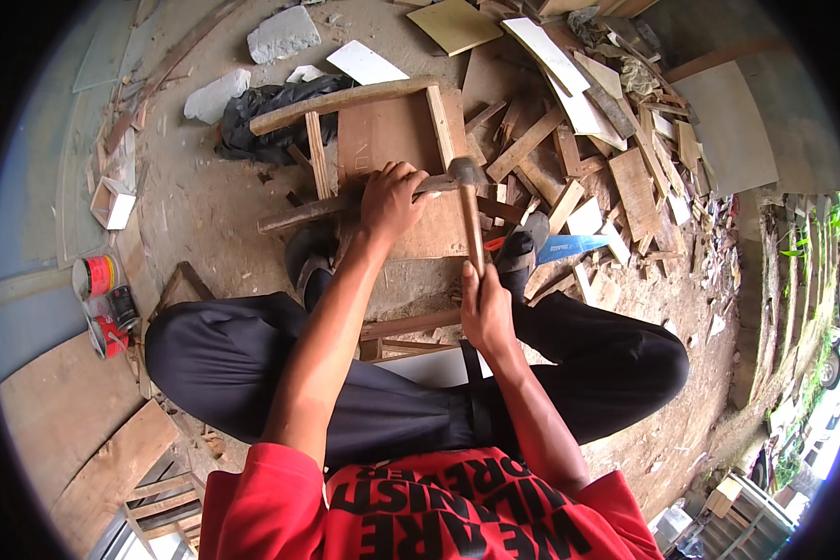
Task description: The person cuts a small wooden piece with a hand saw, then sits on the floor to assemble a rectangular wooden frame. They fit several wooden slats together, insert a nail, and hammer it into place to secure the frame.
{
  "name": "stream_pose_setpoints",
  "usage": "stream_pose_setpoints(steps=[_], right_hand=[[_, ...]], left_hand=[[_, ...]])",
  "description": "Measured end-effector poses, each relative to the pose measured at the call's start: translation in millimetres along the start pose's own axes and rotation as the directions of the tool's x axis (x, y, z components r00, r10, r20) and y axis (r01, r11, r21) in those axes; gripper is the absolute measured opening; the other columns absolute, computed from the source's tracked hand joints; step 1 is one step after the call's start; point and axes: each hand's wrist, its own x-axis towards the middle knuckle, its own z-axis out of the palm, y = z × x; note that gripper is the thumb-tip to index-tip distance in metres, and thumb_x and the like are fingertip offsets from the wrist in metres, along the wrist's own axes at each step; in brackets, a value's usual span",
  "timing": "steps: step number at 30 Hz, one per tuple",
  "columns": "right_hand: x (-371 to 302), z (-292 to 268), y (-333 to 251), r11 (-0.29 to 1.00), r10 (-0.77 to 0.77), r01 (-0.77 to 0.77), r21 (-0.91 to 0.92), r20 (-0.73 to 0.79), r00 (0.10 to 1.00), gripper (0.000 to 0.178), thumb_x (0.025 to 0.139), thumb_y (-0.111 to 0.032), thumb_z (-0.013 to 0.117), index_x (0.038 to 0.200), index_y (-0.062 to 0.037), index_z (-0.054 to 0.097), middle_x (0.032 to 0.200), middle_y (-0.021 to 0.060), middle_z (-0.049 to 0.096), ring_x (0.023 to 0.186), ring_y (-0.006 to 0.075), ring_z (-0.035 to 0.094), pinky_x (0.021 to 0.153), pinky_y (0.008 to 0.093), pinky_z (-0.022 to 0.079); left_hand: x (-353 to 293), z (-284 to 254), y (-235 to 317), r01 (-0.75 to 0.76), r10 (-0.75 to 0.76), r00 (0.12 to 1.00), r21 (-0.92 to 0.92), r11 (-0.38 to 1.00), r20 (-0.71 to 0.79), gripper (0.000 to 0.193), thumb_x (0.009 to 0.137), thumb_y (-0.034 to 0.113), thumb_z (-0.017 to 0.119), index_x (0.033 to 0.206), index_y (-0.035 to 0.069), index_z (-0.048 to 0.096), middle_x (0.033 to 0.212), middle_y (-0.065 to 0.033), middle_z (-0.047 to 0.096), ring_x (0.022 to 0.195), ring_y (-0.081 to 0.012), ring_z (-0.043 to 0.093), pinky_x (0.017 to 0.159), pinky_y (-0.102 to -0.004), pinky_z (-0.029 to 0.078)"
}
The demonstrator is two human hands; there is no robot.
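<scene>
My right hand (486, 303) is wrapped round the lower handle of a hammer (472, 219). The dark hammer head lies over the right end of the near rail of a wooden frame; whether it touches cannot be told. My left hand (392, 198) closes over that wooden rail (303, 216). The frame also has a far rail (345, 100) and two crosspieces, and a flat brown board (369, 140) lies below it. My feet stand on either side of the near rail. Any nail at the joint is hidden or too small to see.
To the right lies a heap of scrap wood (635, 187), with a blue-bladed handsaw (569, 247) near my right foot. A black plastic bag (252, 117) and pale concrete chunks (283, 35) lie at the far left. Several cans (96, 277) stand by the left wall.
</scene>
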Motion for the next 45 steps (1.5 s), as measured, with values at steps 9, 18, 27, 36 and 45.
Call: stream_pose_setpoints(steps=[9, 18, 27, 36, 45], right_hand=[[-10.0, -6.6, -6.1, 0.941, -0.321, 0.332, 0.066, -0.131, 0.938, 0.026, 0.102, -0.023, 0.049, 0.097, 0.0026, 0.045, 0.058, 0.0191, 0.053, 0.052, 0.0359, 0.062, 0.047, 0.0414, 0.044], [-8.0, -13.0, 5.6, 0.965, -0.192, 0.213, 0.154, -0.14, 0.971, 0.029, 0.103, -0.026, 0.046, 0.095, 0.0014, 0.047, 0.058, 0.0193, 0.053, 0.05, 0.0395, 0.057, 0.046, 0.0418, 0.041], [-6.3, -7.8, -5.6, 0.98, -0.117, 0.132, 0.149, -0.11, 0.987, 0.035, 0.104, -0.031, 0.047, 0.09, 0.002, 0.049, 0.057, 0.0189, 0.052, 0.052, 0.0308, 0.059, 0.048, 0.0401, 0.042], [-2.5, 1.4, 28.2, 0.978, 0.016, 0.0, 0.206, -0.074, 0.997, 0.043, 0.105, -0.037, 0.043, 0.089, 0.0023, 0.051, 0.059, 0.0155, 0.054, 0.053, 0.0241, 0.057, 0.051, 0.0384, 0.043], [-0.6, -22.3, 11.8, 0.979, -0.187, 0.163, -0.123, -0.223, 0.957, 0.034, 0.103, -0.03, 0.044, 0.089, 0.0008, 0.05, 0.063, 0.0289, 0.056, 0.061, 0.0505, 0.057, 0.051, 0.0533, 0.042]], left_hand=[[-4.1, -4.0, 1.8, 0.019, -0.02, 1.0, -0.033, 0.999, -0.018, 0.032, 0.079, 0.029, 0.076, 0.103, 0.01, 0.07, 0.098, -0.0042, 0.063, 0.099, -0.0241, 0.06, 0.086, -0.0402, 0.045], [-2.6, -11.6, 5.0, 0.009, -0.01, 1.0, -0.053, 0.999, -0.019, 0.032, 0.08, 0.028, 0.075, 0.102, 0.005, 0.07, 0.096, -0.0074, 0.065, 0.095, -0.0289, 0.061, 0.084, -0.04, 0.049], [-7.5, -10.0, 3.6, 0.013, -0.013, 1.0, -0.036, 0.999, -0.001, 0.032, 0.081, 0.032, 0.075, 0.101, 0.007, 0.071, 0.097, -0.0071, 0.066, 0.096, -0.0288, 0.062, 0.083, -0.0399, 0.049], [-0.1, -10.4, 2.3, 0.011, -0.005, 0.997, -0.082, 0.997, 0.074, 0.035, 0.087, 0.036, 0.069, 0.105, 0.007, 0.065, 0.101, -0.0093, 0.068, 0.097, -0.0304, 0.065, 0.081, -0.0405, 0.051], [49.5, -134.1, -15.5, 0.01, -0.336, 0.909, -0.792, 0.61, -0.247, 0.032, 0.099, 0.032, 0.056, 0.099, 0.0, 0.061, 0.078, -0.0076, 0.066, 0.063, -0.0141, 0.062, 0.057, -0.0297, 0.05]])
